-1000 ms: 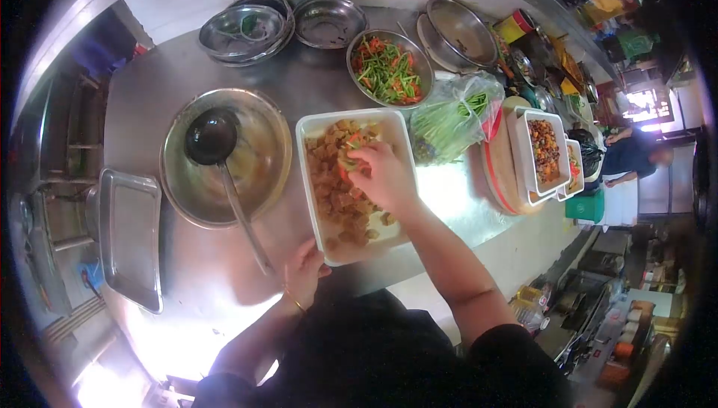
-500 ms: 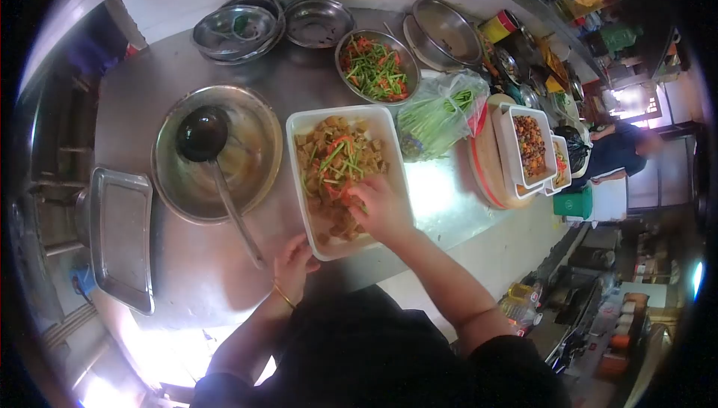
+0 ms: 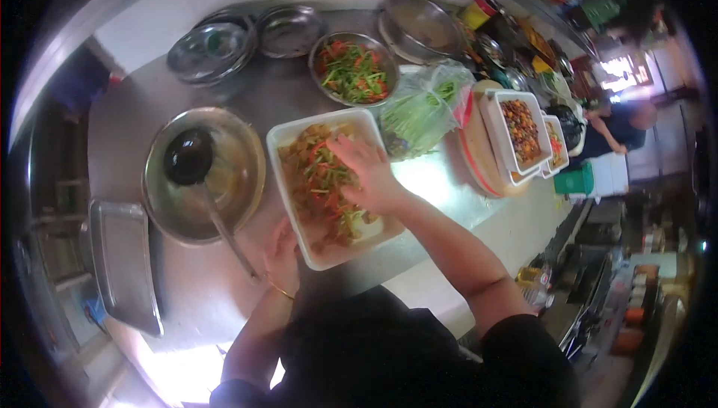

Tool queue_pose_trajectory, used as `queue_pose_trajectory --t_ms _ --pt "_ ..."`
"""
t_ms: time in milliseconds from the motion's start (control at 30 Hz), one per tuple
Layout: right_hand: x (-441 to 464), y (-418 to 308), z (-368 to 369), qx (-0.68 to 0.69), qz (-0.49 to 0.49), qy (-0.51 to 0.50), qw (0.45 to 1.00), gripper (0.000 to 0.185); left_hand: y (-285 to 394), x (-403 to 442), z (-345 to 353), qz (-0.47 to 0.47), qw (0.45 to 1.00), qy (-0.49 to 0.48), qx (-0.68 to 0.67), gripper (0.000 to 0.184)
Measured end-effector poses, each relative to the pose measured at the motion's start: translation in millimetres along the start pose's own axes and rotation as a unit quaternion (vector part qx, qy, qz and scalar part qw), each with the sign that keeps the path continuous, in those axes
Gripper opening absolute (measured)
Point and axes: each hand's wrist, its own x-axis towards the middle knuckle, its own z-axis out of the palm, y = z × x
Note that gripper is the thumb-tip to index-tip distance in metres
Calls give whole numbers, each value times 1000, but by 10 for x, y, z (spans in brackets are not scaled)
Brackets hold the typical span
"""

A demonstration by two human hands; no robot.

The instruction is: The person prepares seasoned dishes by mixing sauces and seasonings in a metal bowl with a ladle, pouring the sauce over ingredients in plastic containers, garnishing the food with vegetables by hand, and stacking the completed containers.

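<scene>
A white plastic tub point(image 3: 278, 139) stands in front of me, filled with brown cubed food topped with green stalks and red strips point(image 3: 318, 176). My right hand point(image 3: 366, 172) is over the food with its fingers spread, touching or just above the topping; blur hides which. At the tub's near left corner, my left hand point(image 3: 281, 258) rests against the outer wall, fingers extended and slightly blurred. Behind the tub sits a steel bowl point(image 3: 389, 97) of cut green stalks and red strips point(image 3: 355, 70).
Left of the tub, a wide steel basin point(image 3: 153, 191) holds a ladle point(image 3: 217, 221). A metal tray point(image 3: 127, 266) lies farther left. Bagged greens point(image 3: 422, 112) are to the right, before a round board point(image 3: 473, 157) with food tubs point(image 3: 516, 165). Another person point(image 3: 617, 127) stands far right.
My right hand has gone from a pinch near the tub's middle to spread fingers farther back. The green and red topping is spread wider. My left hand has slipped off the corner rim; the view has shifted.
</scene>
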Motion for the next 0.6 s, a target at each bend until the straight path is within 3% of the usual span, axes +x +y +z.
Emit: queue_pose_trajectory --t_ms 67,133,167,233,267,300,333,467,600 --pt "-163 363 136 -5 -1 86 996 48 32 180 93 13 1000 -12 -10 35" --pt "-357 759 200 95 116 190 970 45 102 307 136 6 1000 -27 -11 35" --pt "-464 889 192 36 165 181 969 45 23 350 115 39 999 -31 -10 37" --pt "-563 936 213 136 386 -5 913 42 114 325 220 30 999 -34 -24 40" --pt "-709 1090 387 146 352 4 925 36 141 332 332 24 998 -46 -34 42" --pt "-882 1230 583 40 217 97 971 34 88 326 366 22 998 -38 -43 44" --pt "-875 1105 481 76 256 80 960 30 19 288 369 18 998 -29 -50 47" --pt "-1184 1134 269 114 251 88 957 28 330 -166 627 17 994 -102 -33 53" --pt "-1387 1021 -613 172 282 52 942 26 467 -535 934 33 994 -107 -18 53"
